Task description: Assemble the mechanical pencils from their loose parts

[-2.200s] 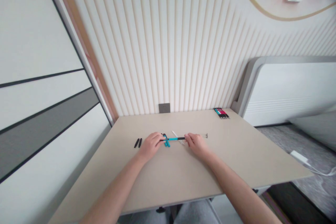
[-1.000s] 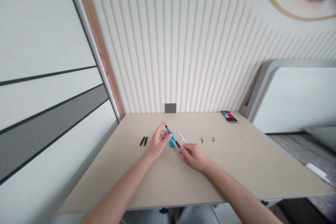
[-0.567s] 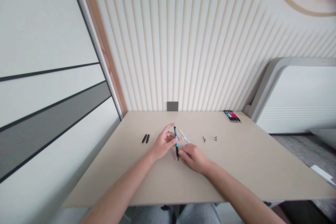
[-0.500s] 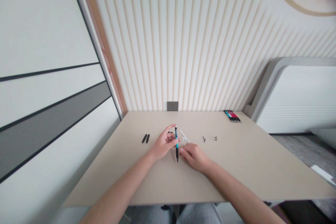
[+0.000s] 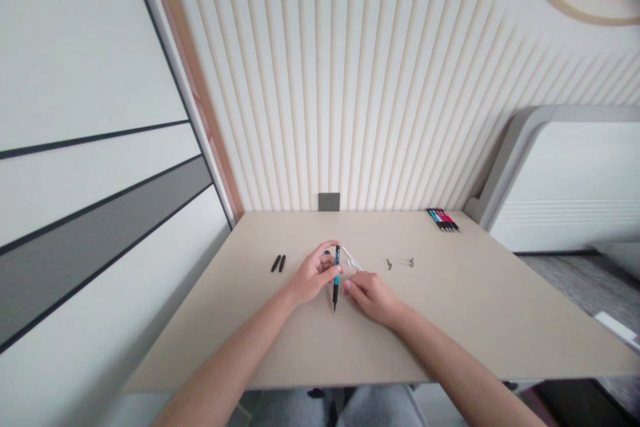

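My left hand [image 5: 316, 272] is closed on a blue and black click pen [image 5: 337, 273], pinched between thumb and fingers above the table. The pen is nearly upright, tip down, and my index fingertip lies over its top end. Just right of the pen, my right hand [image 5: 369, 293] rests on the table with curled fingers; whether it holds anything is hidden. Thin white sticks [image 5: 352, 259], perhaps refills, lie behind my right hand. A small dark piece [image 5: 327, 252] shows partly behind my left fingers.
Two black pen grips [image 5: 279, 263] lie to the left on the table [image 5: 440, 333]. Small metallic springs or tips [image 5: 389, 264] and other small parts [image 5: 411, 262] are on the right. A row of assembled pens [image 5: 443, 220] lies at the back right, by the ribbed wall.
The pen has tilted slightly, its tip shifting left and its top right. My left index fingertip has moved over the top end. My right hand has barely moved.
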`<state>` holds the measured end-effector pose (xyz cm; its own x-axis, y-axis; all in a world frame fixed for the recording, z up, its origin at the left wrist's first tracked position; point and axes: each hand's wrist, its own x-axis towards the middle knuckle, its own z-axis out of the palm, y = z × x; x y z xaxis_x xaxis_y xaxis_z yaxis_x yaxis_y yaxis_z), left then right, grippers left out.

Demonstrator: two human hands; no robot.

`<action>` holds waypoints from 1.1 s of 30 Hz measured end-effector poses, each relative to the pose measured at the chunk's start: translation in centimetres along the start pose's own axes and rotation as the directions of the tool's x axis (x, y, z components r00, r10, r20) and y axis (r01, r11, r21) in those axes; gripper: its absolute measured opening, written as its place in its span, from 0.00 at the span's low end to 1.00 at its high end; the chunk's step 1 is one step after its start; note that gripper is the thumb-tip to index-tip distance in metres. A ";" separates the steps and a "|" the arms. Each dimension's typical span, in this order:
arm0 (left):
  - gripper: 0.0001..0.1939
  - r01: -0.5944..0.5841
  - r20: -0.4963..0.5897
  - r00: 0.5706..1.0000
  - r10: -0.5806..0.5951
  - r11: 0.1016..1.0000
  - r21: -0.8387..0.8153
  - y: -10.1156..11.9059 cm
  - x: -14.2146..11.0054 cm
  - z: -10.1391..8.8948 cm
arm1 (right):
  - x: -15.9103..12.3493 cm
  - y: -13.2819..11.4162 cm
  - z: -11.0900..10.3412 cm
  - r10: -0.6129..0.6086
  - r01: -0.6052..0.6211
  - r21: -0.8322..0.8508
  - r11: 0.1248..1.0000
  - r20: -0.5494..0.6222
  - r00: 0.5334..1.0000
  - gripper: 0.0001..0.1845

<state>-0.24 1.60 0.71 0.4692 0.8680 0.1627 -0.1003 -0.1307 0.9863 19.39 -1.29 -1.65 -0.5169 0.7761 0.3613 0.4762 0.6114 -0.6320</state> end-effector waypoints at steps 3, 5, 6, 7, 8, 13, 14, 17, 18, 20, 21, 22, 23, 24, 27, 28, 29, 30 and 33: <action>0.33 0.007 -0.006 1.000 -0.007 1.000 0.001 0.0 0.0 -0.1 | 0.0 0.0 0.0 0.002 -0.002 0.000 1.000 0.003 1.000 0.23; 0.35 0.008 -0.005 1.000 -0.008 1.000 0.001 0.0 0.0 -0.1 | 0.0 0.0 0.0 0.003 -0.003 0.001 1.000 0.007 1.000 0.23; 0.35 0.008 -0.005 1.000 -0.008 1.000 0.001 0.0 0.0 0.0 | 0.0 0.0 0.0 0.003 -0.003 0.002 1.000 0.008 1.000 0.23; 0.35 0.009 -0.005 1.000 -0.009 1.000 0.003 0.0 0.0 0.0 | 0.0 -0.1 -0.1 0.004 -0.004 0.002 1.000 0.008 1.000 0.23; 0.34 0.010 -0.005 1.000 -0.010 1.000 0.005 0.0 0.0 0.0 | 0.0 -0.1 -0.1 0.004 -0.004 0.003 1.000 0.009 1.000 0.23; 0.32 0.007 -0.018 1.000 -0.007 1.000 0.014 0.2 0.0 0.0 | 0.1 -0.1 -0.1 0.007 -0.008 0.007 1.000 0.015 1.000 0.23; 0.32 0.004 -0.024 1.000 -0.004 1.000 0.015 0.2 0.0 0.0 | 0.1 -0.1 0.0 0.008 -0.008 0.007 1.000 0.017 1.000 0.23; 0.32 -0.006 -0.032 0.999 0.007 1.000 0.014 0.2 0.1 0.0 | 0.1 -0.1 0.0 0.014 -0.014 -0.001 1.000 0.015 1.000 0.24; 0.31 -0.010 -0.033 0.999 0.011 1.000 0.014 0.2 0.1 0.1 | 0.1 -0.1 0.0 0.016 -0.016 -0.005 1.000 0.013 1.000 0.24; 0.29 -0.020 -0.037 0.999 0.020 1.000 0.012 0.3 0.1 0.1 | 0.2 -0.2 0.0 0.017 -0.017 -0.011 1.000 0.010 1.000 0.24; 0.29 -0.029 -0.043 0.999 0.030 1.000 0.008 0.3 0.1 0.1 | 0.2 -0.2 0.0 0.017 -0.017 -0.014 1.000 0.008 1.000 0.23; 0.30 -0.042 -0.054 0.998 0.042 0.999 0.004 0.3 0.2 0.1 | 0.2 -0.2 -0.1 0.017 -0.017 -0.015 1.000 0.006 1.000 0.22; 0.31 -0.056 -0.068 0.996 0.056 0.998 0.000 0.4 0.2 0.1 | 0.3 -0.2 -0.1 0.016 -0.016 -0.018 1.000 0.003 1.000 0.21; 0.32 -0.070 -0.084 0.994 0.070 0.998 -0.004 0.4 0.2 0.1 | 0.3 -0.2 -0.1 0.017 -0.017 -0.018 1.000 -0.001 1.000 0.18; 0.33 -0.109 -0.138 0.985 0.105 0.994 -0.023 0.4 0.1 0.1 | 0.4 -0.3 -0.1 0.033 -0.032 0.004 0.999 -0.022 0.999 0.09; 0.34 -0.117 -0.151 0.982 0.111 0.993 -0.031 0.4 0.1 0.1 | 0.4 -0.3 0.0 0.043 -0.043 0.014 0.999 -0.033 0.999 0.07; 0.34 -0.124 -0.162 0.980 0.117 0.992 -0.038 0.4 0.1 0.1 | 0.4 -0.4 0.1 0.057 -0.056 0.021 0.998 -0.047 0.997 0.05; 0.35 -0.127 -0.167 0.979 0.118 0.991 -0.042 0.5 0.2 0.2 | 0.4 -0.4 0.1 0.071 -0.070 0.023 0.997 -0.064 0.995 0.04; 0.39 -0.123 -0.180 0.977 0.115 0.992 -0.036 0.6 0.2 0.2 | 0.5 -0.7 0.0 0.120 -0.122 -0.006 0.993 -0.137 0.983 0.04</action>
<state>-0.02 1.63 1.33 0.2888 0.9193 0.2673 -0.1883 -0.2192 0.9573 18.83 -1.32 -1.05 -0.3536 0.8574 0.3739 0.5400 0.5135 -0.6668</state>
